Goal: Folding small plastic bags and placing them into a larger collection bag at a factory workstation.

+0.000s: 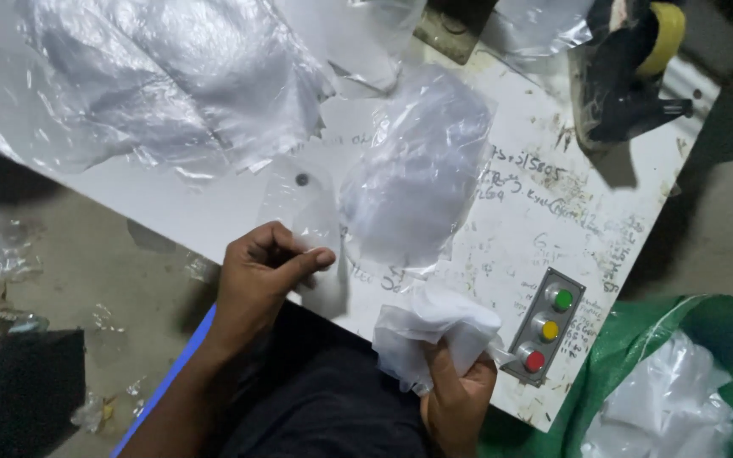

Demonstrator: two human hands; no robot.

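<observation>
Right hand (458, 388) is gripping white cloth (431, 332) near the button panel (546, 332), while left hand (263, 273) is pinching a clear bag (309, 214) on the table (214, 212).

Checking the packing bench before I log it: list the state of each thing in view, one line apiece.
Left hand: pinching the edge of a clear plastic bag.
Right hand: closed around a crumpled white cloth.
Packed bag: lying flat on the white table, white cloth inside.
Pile of clear bags: loose, crumpled.
Button panel: green, yellow and red buttons; lit or not, cannot tell.
Green sack: open, plastic-wrapped pieces inside.
</observation>
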